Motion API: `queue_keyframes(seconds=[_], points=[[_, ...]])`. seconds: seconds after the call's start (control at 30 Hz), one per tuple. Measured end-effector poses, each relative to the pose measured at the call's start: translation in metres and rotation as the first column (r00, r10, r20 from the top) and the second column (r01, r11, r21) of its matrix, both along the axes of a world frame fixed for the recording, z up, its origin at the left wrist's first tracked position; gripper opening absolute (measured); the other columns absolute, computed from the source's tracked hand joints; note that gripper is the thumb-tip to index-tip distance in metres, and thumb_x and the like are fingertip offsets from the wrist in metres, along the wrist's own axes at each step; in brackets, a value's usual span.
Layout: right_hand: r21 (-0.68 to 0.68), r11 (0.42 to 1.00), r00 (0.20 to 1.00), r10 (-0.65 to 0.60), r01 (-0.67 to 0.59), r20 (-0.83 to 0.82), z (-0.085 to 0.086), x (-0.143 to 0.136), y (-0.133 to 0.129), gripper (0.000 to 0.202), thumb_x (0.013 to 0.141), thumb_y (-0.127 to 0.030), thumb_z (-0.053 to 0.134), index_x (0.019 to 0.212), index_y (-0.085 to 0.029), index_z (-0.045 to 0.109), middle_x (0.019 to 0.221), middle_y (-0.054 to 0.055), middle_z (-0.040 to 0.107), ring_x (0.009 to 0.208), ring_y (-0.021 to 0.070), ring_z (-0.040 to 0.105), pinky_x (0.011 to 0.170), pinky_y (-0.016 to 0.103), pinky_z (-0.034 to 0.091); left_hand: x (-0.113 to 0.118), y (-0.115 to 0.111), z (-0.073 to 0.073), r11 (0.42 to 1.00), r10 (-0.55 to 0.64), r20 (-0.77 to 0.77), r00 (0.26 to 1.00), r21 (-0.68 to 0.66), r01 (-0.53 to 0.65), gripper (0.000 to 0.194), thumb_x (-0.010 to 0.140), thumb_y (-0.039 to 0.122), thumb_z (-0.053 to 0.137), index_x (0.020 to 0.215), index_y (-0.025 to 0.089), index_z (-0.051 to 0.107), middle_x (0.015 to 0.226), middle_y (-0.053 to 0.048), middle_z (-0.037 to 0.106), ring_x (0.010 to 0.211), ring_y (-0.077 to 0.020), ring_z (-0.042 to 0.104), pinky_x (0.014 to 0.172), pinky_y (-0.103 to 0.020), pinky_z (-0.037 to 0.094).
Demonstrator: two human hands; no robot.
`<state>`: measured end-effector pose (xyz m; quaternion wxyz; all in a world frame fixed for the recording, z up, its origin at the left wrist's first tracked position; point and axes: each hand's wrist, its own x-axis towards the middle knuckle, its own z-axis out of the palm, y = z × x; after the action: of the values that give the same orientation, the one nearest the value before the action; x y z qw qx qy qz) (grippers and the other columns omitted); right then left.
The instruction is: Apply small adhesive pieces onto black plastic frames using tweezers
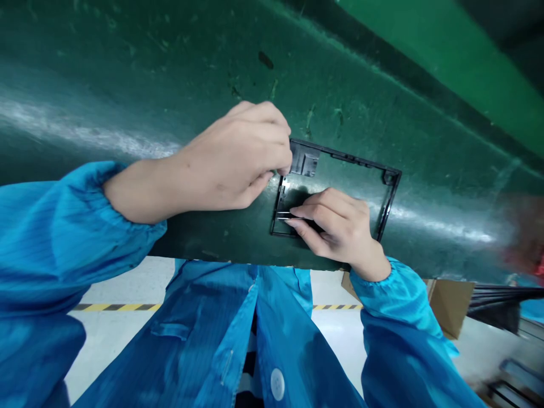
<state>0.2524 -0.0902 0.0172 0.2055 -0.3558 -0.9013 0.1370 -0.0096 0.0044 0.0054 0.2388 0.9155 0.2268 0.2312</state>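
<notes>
A thin black rectangular plastic frame (361, 161) lies on the green work surface in front of me, with a wider black block at its upper left corner. My left hand (242, 153) is closed, its curled fingers pinching at that corner; the fingertips are partly hidden behind the knuckles. Inside the frame, near its lower left corner, is my right hand (335, 224). Thumb and forefinger are pressed together on metal tweezers (284, 215), whose two slim tips point left at the frame's left side. Most of the tweezers is covered by the hand.
The green table (127, 73) has scuffs and a dark spot; its front edge runs close to my body. At lower right, below table height, stand a cardboard box (453, 306) and black sheeting (497, 306). Yellow-black tape (119, 307) marks the floor.
</notes>
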Motion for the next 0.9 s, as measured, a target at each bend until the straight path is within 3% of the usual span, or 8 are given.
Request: queue_keyframes(seconds=[0.2,0.47,0.67,0.9], points=[[-0.037,0.998,0.999,0.047,-0.046,0.019,0.002,-0.001,0.002,0.015,0.096,-0.028,0.074,0.106,-0.018,0.071,0.092,0.004,0.072,0.082,0.0160,0.068,0.069,0.029,0.055,0.004,-0.005,0.001,0.998,0.030,-0.025,0.999,0.061,-0.028,0.019,0.101,0.032,0.056,0.088,0.027,0.070,0.090,-0.004,0.077,0.108,-0.0300,0.071,0.100,-0.051,0.053],[-0.052,0.997,0.998,0.056,-0.054,0.025,0.003,0.000,0.003,0.013,0.094,-0.026,0.075,0.104,-0.018,0.071,0.092,0.004,0.073,0.082,0.0166,0.068,0.069,0.030,0.055,0.008,-0.006,-0.001,0.992,0.002,-0.023,1.000,0.129,0.001,0.028,0.094,0.010,0.048,0.097,0.022,0.073,0.104,-0.007,0.079,0.118,-0.0331,0.068,0.095,-0.052,0.053],[-0.065,0.996,0.998,0.065,-0.063,0.026,0.008,-0.001,0.006,0.013,0.092,-0.020,0.077,0.103,-0.019,0.070,0.089,0.004,0.074,0.078,0.0162,0.066,0.066,0.030,0.052,0.012,-0.009,0.002,0.994,-0.043,-0.048,0.998,0.098,0.047,0.016,0.099,0.031,0.061,0.094,0.021,0.073,0.104,-0.008,0.074,0.124,-0.0357,0.062,0.103,-0.054,0.051],[-0.035,0.998,0.998,0.056,-0.055,0.030,0.011,-0.004,0.012,0.012,0.091,-0.020,0.080,0.098,-0.018,0.071,0.083,0.003,0.073,0.073,0.0147,0.064,0.062,0.028,0.048,0.020,-0.012,0.000,0.995,-0.080,-0.087,0.993,0.050,0.085,0.022,0.102,0.023,0.055,0.090,0.018,0.073,0.101,-0.009,0.070,0.125,-0.0354,0.058,0.105,-0.054,0.049]])
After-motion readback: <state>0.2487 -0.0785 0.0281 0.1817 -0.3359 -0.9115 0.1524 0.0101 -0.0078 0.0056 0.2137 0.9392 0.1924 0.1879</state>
